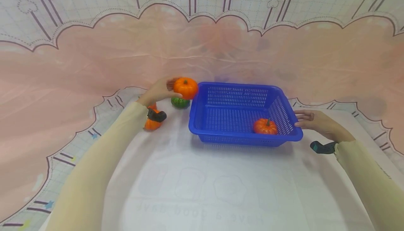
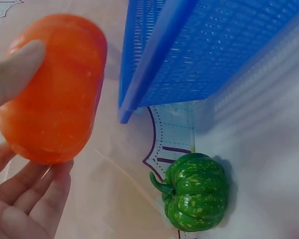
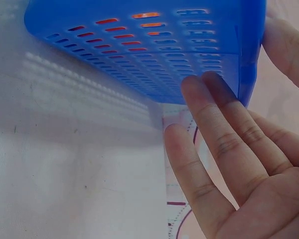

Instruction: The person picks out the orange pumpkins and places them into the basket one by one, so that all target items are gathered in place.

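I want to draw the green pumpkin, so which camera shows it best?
The left wrist view: the green pumpkin is big and whole there, with its curved stem showing. The head view shows only part, because the orange pumpkin in the left hand hides the rest. The right wrist view doesn't show it.

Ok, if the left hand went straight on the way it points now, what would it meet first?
Probably the left rim of the blue basket, with the pumpkin in the left hand touching first. Height is hard to judge, so the pumpkin may pass over the rim instead.
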A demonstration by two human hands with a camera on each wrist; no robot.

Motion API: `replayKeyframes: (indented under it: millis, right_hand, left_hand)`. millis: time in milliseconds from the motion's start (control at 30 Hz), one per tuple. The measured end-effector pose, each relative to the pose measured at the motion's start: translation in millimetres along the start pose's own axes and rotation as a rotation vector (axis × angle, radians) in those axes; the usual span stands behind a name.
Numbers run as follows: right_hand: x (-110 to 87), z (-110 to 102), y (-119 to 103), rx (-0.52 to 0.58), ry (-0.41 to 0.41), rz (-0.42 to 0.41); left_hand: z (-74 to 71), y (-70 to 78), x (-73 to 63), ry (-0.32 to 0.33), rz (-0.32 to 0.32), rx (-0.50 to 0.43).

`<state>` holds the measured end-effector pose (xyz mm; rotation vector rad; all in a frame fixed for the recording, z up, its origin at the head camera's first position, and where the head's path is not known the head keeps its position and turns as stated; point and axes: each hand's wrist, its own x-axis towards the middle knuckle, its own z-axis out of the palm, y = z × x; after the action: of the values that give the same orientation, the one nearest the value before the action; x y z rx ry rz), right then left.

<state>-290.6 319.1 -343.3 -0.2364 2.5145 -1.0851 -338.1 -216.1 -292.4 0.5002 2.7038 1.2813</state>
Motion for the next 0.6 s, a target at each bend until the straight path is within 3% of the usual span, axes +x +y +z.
replayKeyframes:
  millis: [200, 433, 600]
  right_hand:
    - [-0.3, 0, 0, 0.0, 0.003, 0.006]
    - [-0.3, 0, 1, -0.01, 0.005, 0.013]
    - [-1.1, 0, 1, -0.012, 0.006, 0.013]
  left_hand:
    - [-1.4, 5.7, 2.0, -0.06, -0.026, 0.009]
    - [1.2, 2.3, 13.9, -0.104, -0.027, 0.003]
    - [4.6, 19.2, 11.1, -0.134, -0.024, -0.017]
